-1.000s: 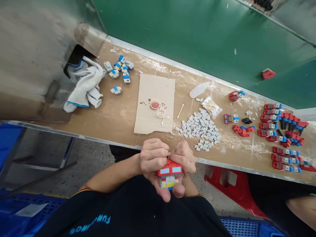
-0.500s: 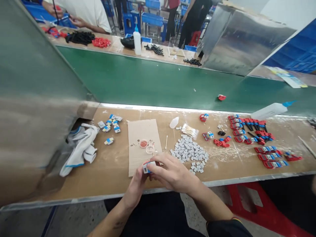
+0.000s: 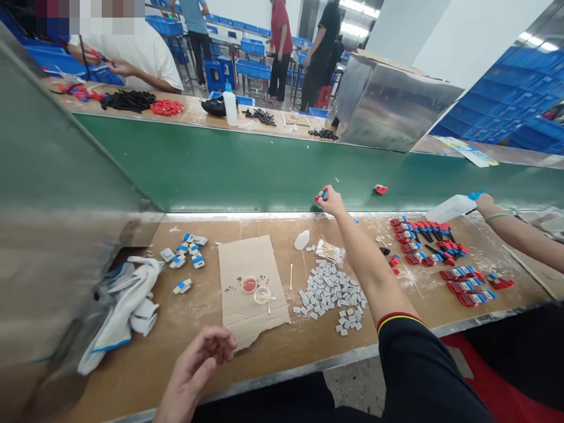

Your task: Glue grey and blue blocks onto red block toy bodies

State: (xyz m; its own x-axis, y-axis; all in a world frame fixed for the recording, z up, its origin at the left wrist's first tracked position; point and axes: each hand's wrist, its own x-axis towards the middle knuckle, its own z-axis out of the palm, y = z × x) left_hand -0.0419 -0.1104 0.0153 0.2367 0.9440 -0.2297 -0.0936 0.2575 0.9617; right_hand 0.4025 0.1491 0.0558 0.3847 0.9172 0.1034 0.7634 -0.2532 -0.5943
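My right hand reaches far forward over the green belt and holds a small red, blue and white plastic part between its fingers. Low at the front, my left hand hovers with fingers curled apart, holding nothing. Just beyond it lies a cardboard sheet. On that sheet stand a small cup of red liquid and a clear cup with cotton swabs across it. Small grey pieces form a pile beneath my right forearm, beside a bag of cotton swabs.
White-and-blue blocks and gloves lie at left. Rows of red-and-blue parts are at right, where a co-worker's hand grips a white bottle. Metal panels flank the green belt, which carries another red part.
My hands have parted: the right has carried the part forward to the belt, and the left has drawn back leftward, opened. A co-worker's hand has come onto the bottle. The view has tilted up.
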